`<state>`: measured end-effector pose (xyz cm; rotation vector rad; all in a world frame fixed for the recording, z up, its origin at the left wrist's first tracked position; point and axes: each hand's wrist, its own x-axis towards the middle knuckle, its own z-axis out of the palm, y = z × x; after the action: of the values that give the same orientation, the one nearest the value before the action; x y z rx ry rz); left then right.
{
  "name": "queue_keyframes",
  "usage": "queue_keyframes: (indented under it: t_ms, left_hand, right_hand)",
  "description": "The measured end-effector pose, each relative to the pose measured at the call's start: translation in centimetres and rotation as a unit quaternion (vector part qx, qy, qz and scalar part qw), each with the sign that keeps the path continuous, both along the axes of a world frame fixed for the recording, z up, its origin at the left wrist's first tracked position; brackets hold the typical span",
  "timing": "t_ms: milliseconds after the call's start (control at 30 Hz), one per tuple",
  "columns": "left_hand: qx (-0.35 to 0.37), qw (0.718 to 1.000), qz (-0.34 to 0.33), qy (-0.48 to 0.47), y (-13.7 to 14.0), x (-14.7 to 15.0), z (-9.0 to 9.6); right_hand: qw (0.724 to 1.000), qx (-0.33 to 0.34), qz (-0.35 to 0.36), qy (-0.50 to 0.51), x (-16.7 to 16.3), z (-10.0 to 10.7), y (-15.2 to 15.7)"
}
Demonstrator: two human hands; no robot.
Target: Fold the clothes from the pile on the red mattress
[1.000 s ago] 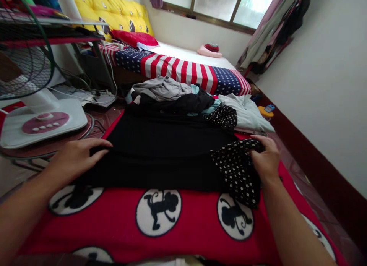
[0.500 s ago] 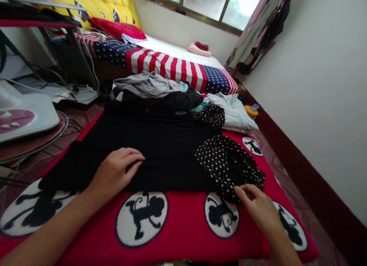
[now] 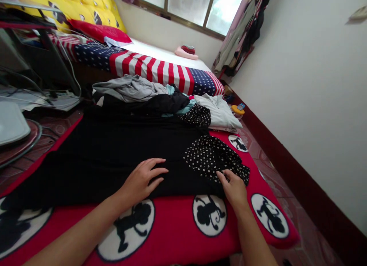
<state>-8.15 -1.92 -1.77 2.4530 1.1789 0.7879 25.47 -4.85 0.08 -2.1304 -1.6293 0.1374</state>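
A long black garment [image 3: 114, 143] with white-dotted sleeves lies spread across the red blanket. My left hand [image 3: 145, 178] rests on the near part of its black cloth, palm down with the fingers apart. At the near dotted sleeve [image 3: 205, 155], my right hand [image 3: 235, 187] has thumb and fingertips bent together on the fabric near its lower edge. The far dotted sleeve [image 3: 197, 115] lies bunched against the clothes behind it.
The red blanket [image 3: 174, 227] has monkey prints in white circles. Behind the garment are a grey clothing heap [image 3: 132, 88] and a folded pale garment [image 3: 219, 111]. A stool [image 3: 31, 138] stands left, a wall [image 3: 309, 105] right, and a bed [image 3: 160, 52] beyond.
My right hand has drawn the near sleeve's lower edge inward and away from me, off the monkey print. My left hand has slid right along the black cloth. The view has turned right.
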Motion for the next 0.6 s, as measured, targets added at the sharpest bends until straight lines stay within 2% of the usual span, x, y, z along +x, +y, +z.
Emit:
queue_keyframes:
  t_ms: [167, 300, 367, 500, 533, 600]
  left_hand:
    - [-0.021, 1.000, 0.010, 0.004, 1.0, 1.1, 0.9]
    - [-0.016, 1.000, 0.007, -0.024, 3.1, 5.5, 3.2]
    - [0.011, 0.998, -0.042, -0.038, 4.1, 8.7, 4.2]
    - [0.012, 0.970, -0.241, -0.022, 5.4, 14.9, 4.3]
    - [0.007, 0.964, -0.267, -0.004, 5.6, 16.0, 4.1]
    - [0.007, 0.960, -0.277, 0.034, 6.2, 17.2, 3.5]
  right_hand:
    - [0.999, 0.020, 0.041, -0.001, -1.1, 0.1, 0.0]
    - [0.995, 0.073, 0.061, 0.034, -1.9, -1.3, -0.3]
    - [0.991, 0.103, 0.066, 0.053, -2.1, -1.8, -0.4]
    - [0.981, 0.126, 0.089, 0.121, -1.9, -1.6, -1.0]
    - [0.975, 0.130, 0.089, 0.154, -1.7, -1.5, -1.2]
    - [0.959, 0.140, 0.072, 0.234, -0.8, -1.4, -1.8]
